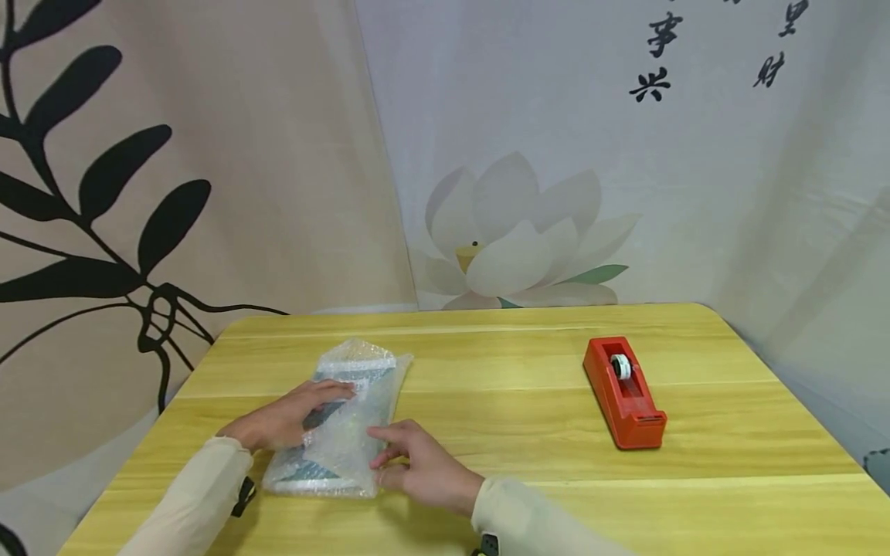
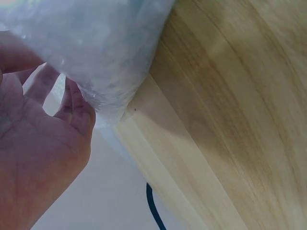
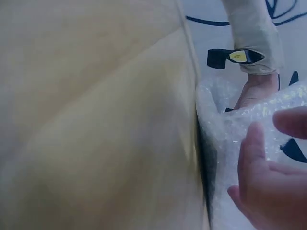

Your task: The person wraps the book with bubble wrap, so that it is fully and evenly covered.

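Both arms, clad in pale sleeves, enter at the lower edge of the head view and converge. The left forearm slants up and rightward; the left grip, a bare hand, lies back uppermost, fingers extended to the right. The left wrist view shows its palm, fingers slightly bent. The right forearm slants up and leftward; the right grip, also bare, points left, its fingers loosely bent.
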`<state>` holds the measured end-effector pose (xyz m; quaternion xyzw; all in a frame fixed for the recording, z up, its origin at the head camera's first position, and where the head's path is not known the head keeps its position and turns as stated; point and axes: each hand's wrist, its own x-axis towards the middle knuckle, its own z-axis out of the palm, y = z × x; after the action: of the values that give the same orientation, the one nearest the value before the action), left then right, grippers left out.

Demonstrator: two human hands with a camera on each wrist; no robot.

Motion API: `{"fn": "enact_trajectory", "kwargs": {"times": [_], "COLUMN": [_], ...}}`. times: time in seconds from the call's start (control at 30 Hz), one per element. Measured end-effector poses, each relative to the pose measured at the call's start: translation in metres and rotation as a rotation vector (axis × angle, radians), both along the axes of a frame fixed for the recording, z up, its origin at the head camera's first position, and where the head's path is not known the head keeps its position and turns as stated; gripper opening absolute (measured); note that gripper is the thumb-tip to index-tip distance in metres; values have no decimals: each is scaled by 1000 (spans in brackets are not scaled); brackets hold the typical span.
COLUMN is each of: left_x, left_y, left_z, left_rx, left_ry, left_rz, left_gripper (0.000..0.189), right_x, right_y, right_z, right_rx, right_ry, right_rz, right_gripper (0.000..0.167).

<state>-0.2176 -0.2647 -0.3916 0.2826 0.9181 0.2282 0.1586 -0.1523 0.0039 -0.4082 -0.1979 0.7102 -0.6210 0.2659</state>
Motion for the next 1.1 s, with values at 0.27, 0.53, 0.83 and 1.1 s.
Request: {"fn": "enact_trajectory", "kwargs": {"times": [0.27,0.53,0.83,1.1], "left_x": [-1,-2,-4,-3], "left_y": [-3,-4,-6,-6], "left_z": [-4,-5,-7,-6], "left_rx": [66,63,28,42], "left_ry": [0,42,120,116], "left_rz": [-50,-84,-144,-140], "left_gripper": [62,65,64,62], "right_x": [-2,-6,-18,-23], "right_y": [-5,-15,-25,-31], "right_z": [1,6,11,14], "right_rx": [122,292,493,644], "right_ry": [114,245,324,487], "right_rz": [55,81,131,191], "right_gripper": [60,62,55,54]}}
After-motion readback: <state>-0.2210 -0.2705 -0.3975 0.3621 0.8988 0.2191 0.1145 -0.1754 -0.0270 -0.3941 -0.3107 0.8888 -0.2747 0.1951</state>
